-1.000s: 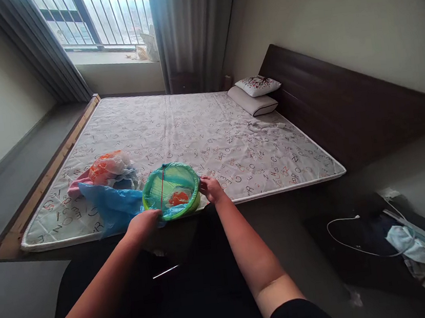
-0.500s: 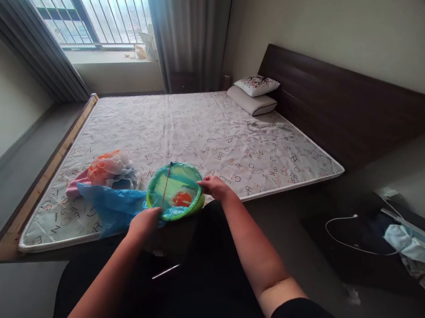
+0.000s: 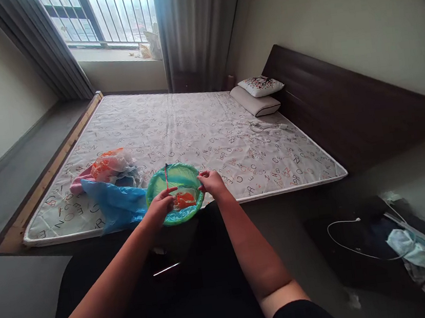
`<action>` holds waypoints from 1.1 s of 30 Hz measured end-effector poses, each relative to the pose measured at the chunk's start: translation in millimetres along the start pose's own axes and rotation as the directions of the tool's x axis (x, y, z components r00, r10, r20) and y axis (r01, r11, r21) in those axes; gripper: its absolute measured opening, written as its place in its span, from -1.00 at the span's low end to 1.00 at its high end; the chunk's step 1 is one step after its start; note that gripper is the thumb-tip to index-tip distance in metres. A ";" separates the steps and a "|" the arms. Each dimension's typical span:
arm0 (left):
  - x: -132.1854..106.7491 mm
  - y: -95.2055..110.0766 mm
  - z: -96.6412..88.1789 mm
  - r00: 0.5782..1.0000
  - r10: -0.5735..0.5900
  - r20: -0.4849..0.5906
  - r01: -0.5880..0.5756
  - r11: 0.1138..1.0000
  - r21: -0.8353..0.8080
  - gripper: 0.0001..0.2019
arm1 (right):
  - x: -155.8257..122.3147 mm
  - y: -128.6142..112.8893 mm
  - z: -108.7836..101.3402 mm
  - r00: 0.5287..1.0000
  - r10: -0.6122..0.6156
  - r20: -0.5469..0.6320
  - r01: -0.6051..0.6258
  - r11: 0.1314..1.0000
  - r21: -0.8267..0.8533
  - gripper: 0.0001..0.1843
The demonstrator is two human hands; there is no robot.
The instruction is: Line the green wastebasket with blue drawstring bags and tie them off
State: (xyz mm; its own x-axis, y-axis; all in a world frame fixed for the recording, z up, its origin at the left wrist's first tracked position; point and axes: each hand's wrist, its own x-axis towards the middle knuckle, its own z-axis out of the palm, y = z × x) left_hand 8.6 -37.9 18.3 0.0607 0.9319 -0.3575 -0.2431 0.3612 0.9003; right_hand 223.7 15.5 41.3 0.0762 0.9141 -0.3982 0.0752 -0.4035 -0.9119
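Note:
A round green plastic basin [image 3: 183,173] sits at the near edge of the letter-printed mattress [image 3: 193,130], with a thin film over it. A red string [image 3: 167,179] runs down across it from the far rim. My left hand [image 3: 160,206] lies over the basin's near left side, fingers closed at the string's lower end. My right hand [image 3: 211,182] pinches the right rim. An orange item [image 3: 184,200] shows inside, between my hands. A crumpled blue plastic bag [image 3: 115,203] lies just left of the basin.
Left of the basin lie a pink cloth [image 3: 78,184] and an orange-and-white plastic bag [image 3: 110,166]. Pillows [image 3: 255,106] rest against a dark headboard [image 3: 336,97]. A white cable [image 3: 355,250] and a pale blue cloth [image 3: 407,250] lie on the floor at right.
My left hand has moved from the basin's near left rim inward over it, onto the red string. The basin has shifted slightly, and my right hand stays at the right rim.

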 end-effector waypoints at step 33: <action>41.3 82.3 1.6 0.992 0.082 -0.094 -0.096 0.983 -0.157 -0.66 | -9.9 -62.6 -14.2 0.958 -0.276 0.076 0.148 0.706 0.693 -0.65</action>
State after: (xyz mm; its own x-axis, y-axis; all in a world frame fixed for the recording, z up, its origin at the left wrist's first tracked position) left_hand -7.4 30.3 78.0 -0.0505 0.9512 -0.3044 -0.3967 0.2605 0.8802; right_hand 232.4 31.1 103.8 -0.0231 0.9902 -0.1378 -0.6246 -0.1219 -0.7713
